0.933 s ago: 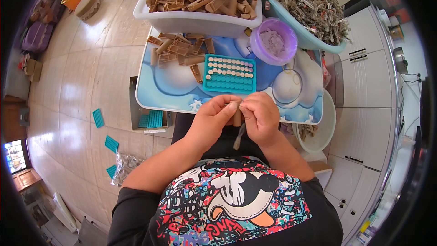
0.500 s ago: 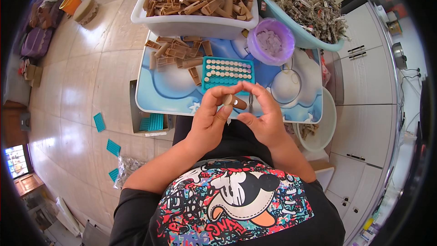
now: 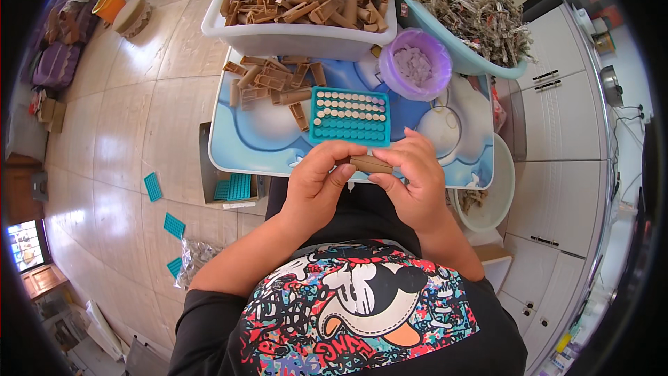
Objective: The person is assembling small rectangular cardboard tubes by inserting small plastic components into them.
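One brown piece [image 3: 370,163] is lying sideways between the person's hands, just above the near edge of the table [image 3: 254,150] and in front of the body. The left hand [image 3: 316,181] is pinching its left end between thumb and curled fingers. The right hand [image 3: 417,181] is resting its index fingertip on the right end; its thumb is staying just on the near side, and I cannot tell whether it is pressing on the piece. The other right fingers are spreading upward and away.

Just beyond the hands, a teal tray [image 3: 355,132] is sitting flat, with pale discs [image 3: 350,104] occupying its three far rows and one more standing at the left of the next row. To its far left, loose brown pieces [image 3: 271,78] are lying in a heap. Beyond them, a white bin [image 3: 299,40] is holding many similar pieces. To the tray's far right, a purple bowl [image 3: 417,92] is containing whitish bits, and a light-blue tub [image 3: 480,63] is brimming with a tangled, greyish-brown mass. On the near right, a pale basin [image 3: 504,188] is standing beside the table. Left of the table, a box [image 3: 207,167] is holding more teal trays [image 3: 239,186].
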A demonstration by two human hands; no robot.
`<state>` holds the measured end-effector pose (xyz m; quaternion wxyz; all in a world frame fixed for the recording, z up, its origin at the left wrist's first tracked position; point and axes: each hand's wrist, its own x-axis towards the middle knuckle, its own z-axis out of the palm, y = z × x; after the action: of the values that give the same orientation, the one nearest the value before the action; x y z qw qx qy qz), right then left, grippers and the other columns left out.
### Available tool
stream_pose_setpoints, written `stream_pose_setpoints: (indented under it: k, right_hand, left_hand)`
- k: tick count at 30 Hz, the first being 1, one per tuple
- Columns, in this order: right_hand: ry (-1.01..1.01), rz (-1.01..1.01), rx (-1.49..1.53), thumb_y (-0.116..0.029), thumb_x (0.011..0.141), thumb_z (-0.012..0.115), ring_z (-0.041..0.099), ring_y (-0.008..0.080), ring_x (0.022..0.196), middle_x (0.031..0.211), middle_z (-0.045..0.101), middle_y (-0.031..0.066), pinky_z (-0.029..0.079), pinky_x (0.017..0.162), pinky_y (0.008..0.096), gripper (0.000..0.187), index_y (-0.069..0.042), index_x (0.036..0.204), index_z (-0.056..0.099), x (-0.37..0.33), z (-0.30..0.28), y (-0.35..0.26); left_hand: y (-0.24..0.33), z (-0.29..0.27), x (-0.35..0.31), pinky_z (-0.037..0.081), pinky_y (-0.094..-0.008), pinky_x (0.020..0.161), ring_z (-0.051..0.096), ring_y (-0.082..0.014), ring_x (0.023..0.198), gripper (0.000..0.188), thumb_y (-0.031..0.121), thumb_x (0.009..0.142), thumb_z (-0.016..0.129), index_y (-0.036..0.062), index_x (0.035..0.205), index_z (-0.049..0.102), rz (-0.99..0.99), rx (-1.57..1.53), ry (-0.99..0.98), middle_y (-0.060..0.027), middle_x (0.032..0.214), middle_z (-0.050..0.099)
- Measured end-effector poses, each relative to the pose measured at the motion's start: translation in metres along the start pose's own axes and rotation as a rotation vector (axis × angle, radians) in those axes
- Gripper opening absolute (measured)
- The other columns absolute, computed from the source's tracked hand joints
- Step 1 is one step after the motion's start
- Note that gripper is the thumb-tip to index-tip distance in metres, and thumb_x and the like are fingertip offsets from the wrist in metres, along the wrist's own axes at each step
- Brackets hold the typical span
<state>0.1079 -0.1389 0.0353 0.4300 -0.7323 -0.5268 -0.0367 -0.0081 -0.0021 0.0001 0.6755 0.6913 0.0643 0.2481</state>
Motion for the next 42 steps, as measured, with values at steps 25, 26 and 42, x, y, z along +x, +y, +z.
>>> stream_pose_setpoints:
  k: [25, 26, 42]
  right_hand:
    - [0.248, 1.221, -0.748, -0.02, 0.083, 0.062, 0.062, 0.0237, 0.088, 0.097, 0.064, 0.012, 0.047, 0.079, 0.0333, 0.027, -0.003, 0.104, 0.062, -0.227, -0.159, 0.214]
    - [0.176, 1.229, -0.77, -0.023, 0.082, 0.061, 0.062, 0.0289, 0.09, 0.094, 0.066, 0.0147, 0.046, 0.08, 0.0367, 0.029, -0.003, 0.104, 0.063, -0.232, -0.158, 0.216]
    - [0.2, 0.532, -0.39, -0.015, 0.079, 0.062, 0.06, 0.0269, 0.087, 0.097, 0.061, 0.0138, 0.047, 0.077, 0.0338, 0.019, -0.005, 0.095, 0.066, 0.001, -0.067, 0.193]
  left_hand:
    - [-0.023, -0.055, 0.051, 0.047, -0.037, 0.066, 0.061, -0.0267, 0.076, 0.029, 0.027, 0.078, 0.068, 0.0088, 0.095, 0.056, -0.366, 1.061, 0.205, -0.0082, 0.085, 0.062]
    - [-0.025, -0.054, 0.051, 0.047, -0.0378, 0.066, 0.061, -0.0266, 0.077, 0.03, 0.027, 0.077, 0.068, 0.0107, 0.097, 0.054, -0.31, 1.114, 0.219, -0.0071, 0.086, 0.062]
    - [-0.021, -0.059, 0.04, 0.047, -0.0255, 0.059, 0.058, -0.0155, 0.069, 0.024, 0.007, 0.084, 0.053, 0.0049, 0.108, 0.055, -0.395, 0.333, 0.32, -0.0072, 0.091, 0.058]
